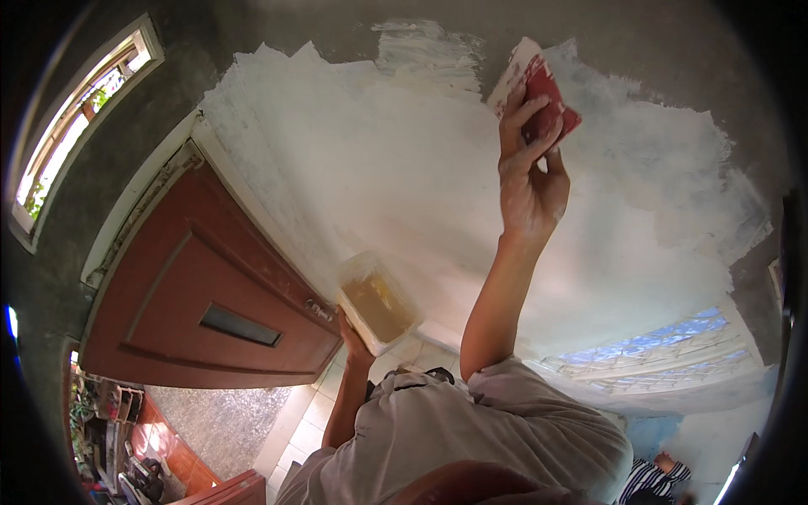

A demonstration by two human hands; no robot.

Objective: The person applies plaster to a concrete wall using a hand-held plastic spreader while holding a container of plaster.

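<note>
My right hand (532, 189) is raised against the wall, its fingers gripping a red plastic spreader (543, 77) smeared with white compound. The spreader is at the upper edge of a broad, uneven white coating (421, 168), where bare grey plaster begins. Lower and to the left, my left hand (355, 337) holds a translucent rectangular plastic tub (379, 303) by its side; the inside looks beige and yellowish, with white residue on the rim.
A reddish-brown door (177, 278) stands at the left, below a narrow window (76, 126), with tiled floor (316, 410) beside it. A grilled window (648, 345) is at lower right. Another person in striped clothing (648, 480) shows at bottom right. Cluttered objects (101, 421) lie beyond the doorway.
</note>
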